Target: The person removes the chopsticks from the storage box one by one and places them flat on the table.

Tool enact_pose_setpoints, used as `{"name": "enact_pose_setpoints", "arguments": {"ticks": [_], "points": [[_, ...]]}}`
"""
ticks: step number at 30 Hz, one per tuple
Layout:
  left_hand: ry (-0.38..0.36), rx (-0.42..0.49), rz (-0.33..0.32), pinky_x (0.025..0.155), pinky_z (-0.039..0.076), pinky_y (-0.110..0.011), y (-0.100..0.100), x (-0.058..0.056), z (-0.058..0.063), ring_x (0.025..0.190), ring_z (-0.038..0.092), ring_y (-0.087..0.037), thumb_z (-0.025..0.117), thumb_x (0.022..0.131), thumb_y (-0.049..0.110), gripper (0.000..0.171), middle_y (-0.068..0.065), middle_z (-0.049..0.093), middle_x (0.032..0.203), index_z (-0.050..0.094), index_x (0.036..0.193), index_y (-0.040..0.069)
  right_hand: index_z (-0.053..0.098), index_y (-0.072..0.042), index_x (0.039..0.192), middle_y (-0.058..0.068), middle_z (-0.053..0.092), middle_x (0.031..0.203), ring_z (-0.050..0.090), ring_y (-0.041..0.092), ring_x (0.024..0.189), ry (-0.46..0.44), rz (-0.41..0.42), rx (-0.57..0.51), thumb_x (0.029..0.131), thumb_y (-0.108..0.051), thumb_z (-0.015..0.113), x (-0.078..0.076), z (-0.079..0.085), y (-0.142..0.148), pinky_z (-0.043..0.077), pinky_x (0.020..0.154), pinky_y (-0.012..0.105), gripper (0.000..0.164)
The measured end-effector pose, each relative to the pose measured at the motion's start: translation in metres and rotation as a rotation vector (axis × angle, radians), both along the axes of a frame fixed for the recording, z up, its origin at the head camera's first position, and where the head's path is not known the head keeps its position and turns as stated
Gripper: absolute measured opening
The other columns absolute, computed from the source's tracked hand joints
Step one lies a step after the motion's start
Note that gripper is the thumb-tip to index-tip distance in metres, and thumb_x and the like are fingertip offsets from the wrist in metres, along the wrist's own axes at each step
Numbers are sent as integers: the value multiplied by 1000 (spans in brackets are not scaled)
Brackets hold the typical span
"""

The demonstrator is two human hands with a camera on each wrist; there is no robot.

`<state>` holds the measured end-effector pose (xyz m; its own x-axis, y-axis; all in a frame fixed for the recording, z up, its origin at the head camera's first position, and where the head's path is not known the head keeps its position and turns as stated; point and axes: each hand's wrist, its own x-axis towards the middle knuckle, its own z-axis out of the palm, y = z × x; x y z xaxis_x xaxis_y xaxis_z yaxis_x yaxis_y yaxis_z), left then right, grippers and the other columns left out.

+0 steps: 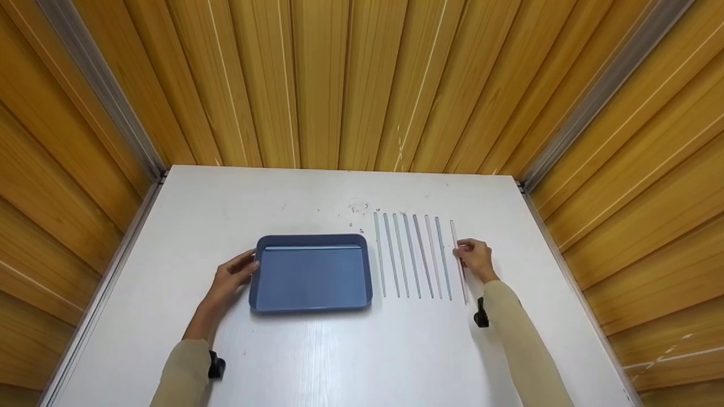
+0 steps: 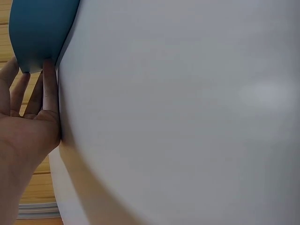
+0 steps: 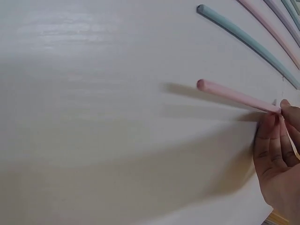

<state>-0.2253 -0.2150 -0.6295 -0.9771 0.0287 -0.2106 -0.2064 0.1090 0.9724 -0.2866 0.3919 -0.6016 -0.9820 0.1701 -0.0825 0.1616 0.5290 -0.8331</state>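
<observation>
A blue rectangular tray (image 1: 311, 282) lies left of centre on the white table, with one light-blue stick (image 1: 313, 247) lengthwise along its far inner wall. My left hand (image 1: 230, 278) grips the tray's left side, thumb at the rim; in the left wrist view the fingers (image 2: 50, 89) meet the outer wall. To the right, my right hand (image 1: 476, 259) pinches a thin pink stick (image 3: 234, 95) between thumb and fingers. Its near end stands off the table over a shadow. Several pastel sticks (image 1: 418, 257) lie side by side between tray and right hand, a blue-green one (image 3: 248, 41) closest.
Dark specks (image 1: 358, 208) mark the white table (image 1: 305, 362) beyond the tray. Wood-patterned panels (image 1: 317, 85) wall the back and both sides, with grey metal posts (image 1: 107, 85) at the corners. Black straps (image 1: 481, 312) sit at both wrists.
</observation>
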Motion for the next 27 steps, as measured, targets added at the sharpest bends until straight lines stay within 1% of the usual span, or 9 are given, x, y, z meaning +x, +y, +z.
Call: {"name": "enact_pose_setpoints", "arguments": {"ticks": [4,9,12,17,20,24,27], "points": [[10,4,-7,91,55,-14,-1,0,1,118,58,-2,68,100,29,62,-22,46,157,45,154,7,65,13,122,26,71,104,65,7,71,12,-10,53,95,-3,67,-5,-1,-5,59,60,17,32],[0,1,-3,91,55,-14,0,1,0,113,58,2,68,100,28,61,-21,48,156,47,153,9,67,14,119,28,71,100,64,7,67,48,-8,89,94,0,67,-7,-3,-10,55,56,14,29],[-2,1,7,89,55,-14,0,1,0,113,58,1,69,100,28,61,-21,48,156,47,153,9,68,14,118,28,70,100,64,8,68,57,-10,92,94,1,67,-7,-3,-13,53,56,12,27],[-6,-9,7,89,55,-14,1,0,2,120,59,-5,68,100,31,64,-23,45,157,45,154,7,69,13,116,28,71,101,65,7,67,64,-27,101,94,0,68,-10,-5,-14,51,56,10,26],[-11,-22,11,89,54,-14,1,-1,2,125,59,-12,69,100,31,63,-22,47,156,45,154,8,69,13,116,28,72,99,65,6,65,65,-32,108,94,-1,68,-11,-5,-13,50,54,10,25],[-15,-35,15,90,54,-15,1,-2,2,132,56,-20,69,99,30,62,-20,48,156,47,153,9,69,14,115,29,71,98,64,8,63,80,-19,115,95,-1,68,-10,0,-13,48,51,11,25],[-21,-29,11,91,55,-15,1,-2,1,134,55,-21,70,99,30,63,-20,47,157,46,154,9,69,14,115,31,72,97,62,7,62,104,1,137,95,0,66,-11,5,-15,46,49,11,25]]}}
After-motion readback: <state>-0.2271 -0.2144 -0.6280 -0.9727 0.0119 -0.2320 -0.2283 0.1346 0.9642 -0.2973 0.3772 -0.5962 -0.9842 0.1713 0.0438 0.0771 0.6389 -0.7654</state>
